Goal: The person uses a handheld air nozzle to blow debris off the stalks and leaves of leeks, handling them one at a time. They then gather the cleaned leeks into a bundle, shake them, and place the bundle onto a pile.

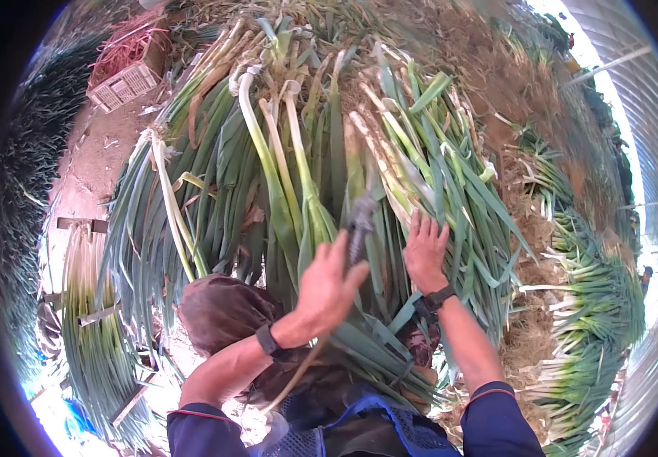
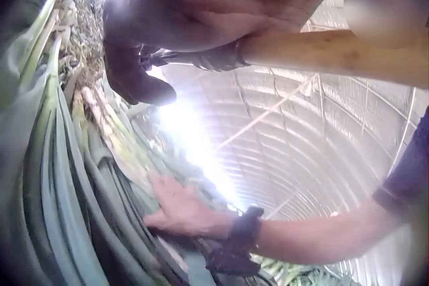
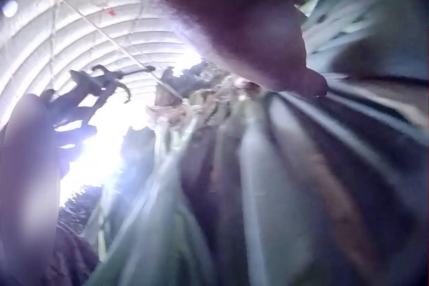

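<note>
In the head view my left hand (image 1: 325,291) grips a hand tool, whose dark, blurred metal head (image 1: 361,217) points up over the long green onions. Its wooden handle (image 1: 298,375) slants down below the wrist; the left wrist view shows the handle (image 2: 322,51) running past the palm. Several thin prongs on the metal head (image 3: 94,91) show in the right wrist view. To the right of the tool, my right hand (image 1: 425,253) rests with fingers extended on onion stalks (image 1: 397,179) at the pile's right side. The fingertips are partly hidden among leaves.
A large onion pile (image 1: 226,152) spreads ahead, roots mostly away from me. More onions (image 1: 584,335) lie in a row at right, and a bundle (image 1: 92,305) lies on a frame at left. A crate (image 1: 123,86) stands at back left. A brown cloth-covered knee (image 1: 226,312) is close by.
</note>
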Demonstrator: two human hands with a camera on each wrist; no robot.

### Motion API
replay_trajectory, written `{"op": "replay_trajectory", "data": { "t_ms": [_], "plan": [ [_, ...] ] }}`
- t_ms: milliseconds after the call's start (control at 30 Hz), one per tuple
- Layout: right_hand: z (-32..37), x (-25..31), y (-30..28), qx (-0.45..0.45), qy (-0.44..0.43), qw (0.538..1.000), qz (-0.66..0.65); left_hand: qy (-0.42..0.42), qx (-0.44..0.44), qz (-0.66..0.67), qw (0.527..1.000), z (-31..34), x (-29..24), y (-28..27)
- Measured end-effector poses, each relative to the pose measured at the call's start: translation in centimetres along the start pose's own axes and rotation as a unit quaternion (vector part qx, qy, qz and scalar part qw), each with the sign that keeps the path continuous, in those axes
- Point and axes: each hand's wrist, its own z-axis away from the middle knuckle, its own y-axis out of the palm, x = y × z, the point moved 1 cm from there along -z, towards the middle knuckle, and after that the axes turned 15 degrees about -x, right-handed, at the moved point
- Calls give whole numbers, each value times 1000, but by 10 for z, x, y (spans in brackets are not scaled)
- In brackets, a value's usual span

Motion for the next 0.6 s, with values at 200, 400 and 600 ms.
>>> {"op": "replay_trajectory", "data": {
  "t_ms": [200, 400, 600],
  "plan": [
    [-31, -52, -43, 101, 129, 966, -203, 2, 110, 6, 994, 32, -5, 11],
    [-37, -93, -91, 270, 400, 631, -608, 25, 169, 16, 985, 52, -18, 8],
    [-27, -99, -97, 222, 444, 609, -618, 4, 200, 43, 979, 61, -22, 6]
  ]
}}
